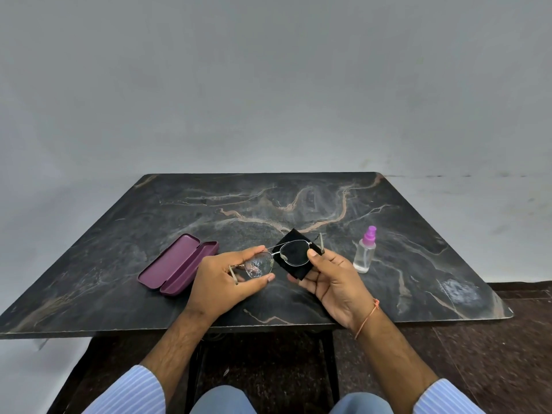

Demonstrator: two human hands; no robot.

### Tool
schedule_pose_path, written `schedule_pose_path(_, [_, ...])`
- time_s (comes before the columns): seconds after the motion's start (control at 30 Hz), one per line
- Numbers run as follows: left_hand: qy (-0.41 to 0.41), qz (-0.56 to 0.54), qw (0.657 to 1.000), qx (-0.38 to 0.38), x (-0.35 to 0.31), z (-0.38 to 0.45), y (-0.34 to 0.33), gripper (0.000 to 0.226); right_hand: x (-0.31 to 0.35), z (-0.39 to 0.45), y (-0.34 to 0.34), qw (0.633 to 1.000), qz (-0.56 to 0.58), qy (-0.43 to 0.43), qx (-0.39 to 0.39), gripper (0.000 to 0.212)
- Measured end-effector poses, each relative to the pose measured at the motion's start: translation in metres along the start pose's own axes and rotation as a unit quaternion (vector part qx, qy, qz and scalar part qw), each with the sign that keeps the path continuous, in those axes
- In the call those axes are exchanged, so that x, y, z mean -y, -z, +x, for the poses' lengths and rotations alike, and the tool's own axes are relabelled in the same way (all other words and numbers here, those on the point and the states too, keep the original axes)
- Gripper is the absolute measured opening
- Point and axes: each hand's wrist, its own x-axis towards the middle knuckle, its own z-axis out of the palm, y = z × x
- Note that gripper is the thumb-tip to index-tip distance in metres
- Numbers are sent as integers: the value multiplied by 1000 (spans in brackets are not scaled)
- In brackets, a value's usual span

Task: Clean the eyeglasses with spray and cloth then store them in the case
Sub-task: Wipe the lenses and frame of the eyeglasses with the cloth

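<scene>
Here I have the eyeglasses held above the desk, a little in from its near edge and roughly midway between the left and right edges. Their long axis runs left to right, rising slightly toward the right, with the 2 temple arms folded out toward me. The left lens shows spots or droplets; the right lens has the black cloth behind it, so it reads dark.

My left hand pinches the left lens rim between thumb below and fingers above, curled round the frame. My right hand holds the cloth in its palm under the right lens, thumb pressed on the lens's outer edge, fingers curled beneath, so it grips both cloth and frame.

To the left, near the desk's near-left part, the purple case lies open, its long axis running diagonally from near edge toward the far left, both halves facing up. To the right, just beside my right hand, the spray bottle stands about upright with its pink nozzle on top. The far half of the desk offers open room, as does the strip by the right edge beyond the bottle.
</scene>
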Motion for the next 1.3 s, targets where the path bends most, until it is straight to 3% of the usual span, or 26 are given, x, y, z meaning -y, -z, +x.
schedule_pose_path(0.13, [4,7,1000,-14,-1,0,1,61,1,1,-2,1000,-22,-20,4,31])
schedule_pose_path(0.43, [-9,38,999,-27,1,0,0,63,-3,4,-6,997,-12,40,-70,33])
schedule_pose_path(0.73, [1,22,999,-34,-1,-1,-1,61,-2,3,-3,996,-34,19,-81,38])
schedule_pose_path(0.87, [4,2,1000,-15,-3,-1,0,59,-4,4,1,998,-17,41,-48,30])
schedule_pose_path(1.07, [14,-8,1000,0,1,-1,0,59,-2,2,2,1000,-22,-8,15,27])
schedule_pose_path(1.3, [4,1,1000,-18,-2,0,-1,60,-5,5,-2,998,-12,43,-37,28])
